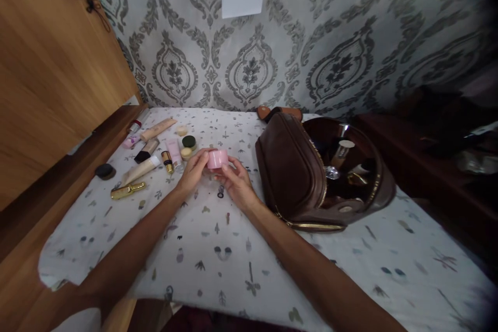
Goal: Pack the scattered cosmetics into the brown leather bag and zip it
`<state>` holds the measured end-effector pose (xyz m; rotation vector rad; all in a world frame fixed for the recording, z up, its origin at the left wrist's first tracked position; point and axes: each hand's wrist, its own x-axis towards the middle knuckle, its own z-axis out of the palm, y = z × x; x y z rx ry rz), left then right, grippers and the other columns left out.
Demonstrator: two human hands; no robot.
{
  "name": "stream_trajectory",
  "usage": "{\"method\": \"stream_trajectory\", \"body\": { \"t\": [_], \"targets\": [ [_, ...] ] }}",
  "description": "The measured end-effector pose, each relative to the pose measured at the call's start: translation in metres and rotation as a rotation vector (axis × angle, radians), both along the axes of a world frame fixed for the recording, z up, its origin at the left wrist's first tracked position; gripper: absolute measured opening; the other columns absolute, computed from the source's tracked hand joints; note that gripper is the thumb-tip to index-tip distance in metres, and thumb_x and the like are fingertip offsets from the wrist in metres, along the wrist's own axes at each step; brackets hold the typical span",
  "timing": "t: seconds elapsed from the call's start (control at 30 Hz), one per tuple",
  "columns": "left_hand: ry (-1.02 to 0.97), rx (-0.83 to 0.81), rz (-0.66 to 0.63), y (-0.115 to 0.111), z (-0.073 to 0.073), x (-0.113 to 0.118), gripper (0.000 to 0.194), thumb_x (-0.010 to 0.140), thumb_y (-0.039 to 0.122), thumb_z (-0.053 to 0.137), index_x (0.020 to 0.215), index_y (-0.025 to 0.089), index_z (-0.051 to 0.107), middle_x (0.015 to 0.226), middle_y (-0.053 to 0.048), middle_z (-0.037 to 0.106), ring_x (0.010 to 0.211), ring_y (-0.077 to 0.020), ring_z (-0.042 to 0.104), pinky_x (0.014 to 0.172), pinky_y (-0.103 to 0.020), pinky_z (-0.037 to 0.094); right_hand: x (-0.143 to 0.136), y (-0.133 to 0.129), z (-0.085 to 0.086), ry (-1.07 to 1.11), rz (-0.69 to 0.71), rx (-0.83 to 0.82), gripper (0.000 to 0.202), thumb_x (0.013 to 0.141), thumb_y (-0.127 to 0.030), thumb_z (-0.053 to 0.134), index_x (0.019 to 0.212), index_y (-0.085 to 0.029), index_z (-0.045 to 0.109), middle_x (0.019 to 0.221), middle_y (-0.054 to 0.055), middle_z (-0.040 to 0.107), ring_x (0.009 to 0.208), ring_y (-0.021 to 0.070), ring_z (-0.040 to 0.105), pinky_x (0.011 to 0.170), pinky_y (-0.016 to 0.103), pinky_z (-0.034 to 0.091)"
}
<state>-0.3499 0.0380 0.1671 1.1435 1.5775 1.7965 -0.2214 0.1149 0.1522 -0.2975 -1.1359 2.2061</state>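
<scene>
A small pink cosmetic jar [218, 159] is held up between both hands, above the patterned cloth. My left hand [194, 170] grips its left side, fingers closed against it. From the right, my right hand [237, 180] has its thumb and fingers around the jar's other side. Just left of my left hand lie a pink tube [173, 151], a small black-and-gold bottle [167, 162] and a yellow-topped pot [186, 153]. A brown leather cosmetic bag [290, 166] stands unzipped to the right, with several items inside.
More cosmetics lie at the left: a gold tube [127, 191], a cream tube [140, 170], a black-lidded jar [105, 171] and a dark green lid [189, 141]. A wooden panel [58, 72] bounds the left; a patterned wall [249, 62] is behind.
</scene>
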Motion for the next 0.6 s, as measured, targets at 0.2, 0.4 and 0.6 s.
{"method": "stream_trajectory", "body": {
  "t": [0.2,0.4,0.6],
  "targets": [
    [-0.256,0.095,-0.119,0.0035,-0.0026,0.0065,0.042,0.089,0.054,0.06,0.113,0.02,0.068,0.108,-0.007,0.07,0.1,-0.0214,0.064,0.086,-0.032,0.051,0.0023,-0.0001,0.0028,0.014,0.133,-0.108,0.037,0.077,-0.043,0.079,0.101,-0.023,0.06,0.097,0.003,0.075,0.094,0.0203,0.073,0.076,0.03,0.055],
    [-0.23,0.049,-0.067,0.003,-0.0012,0.0068,0.041,0.082,0.05,0.071,0.11,0.02,0.071,0.098,-0.005,0.07,0.09,-0.0192,0.064,0.079,-0.03,0.05,-0.0011,-0.0003,0.0011,-0.005,0.082,-0.059,0.035,0.074,-0.039,0.082,0.101,-0.021,0.068,0.105,0.003,0.071,0.094,0.0166,0.069,0.075,0.026,0.058],
    [-0.268,0.057,-0.074,0.0039,-0.0038,0.0092,0.047,0.087,0.057,0.063,0.112,0.019,0.071,0.102,-0.006,0.072,0.093,-0.02,0.064,0.079,-0.03,0.049,-0.002,0.0013,-0.0007,0.001,0.034,-0.162,0.037,0.071,-0.043,0.086,0.093,-0.022,0.065,0.096,-0.001,0.073,0.081,0.0126,0.07,0.068,0.021,0.059]
  ]
}}
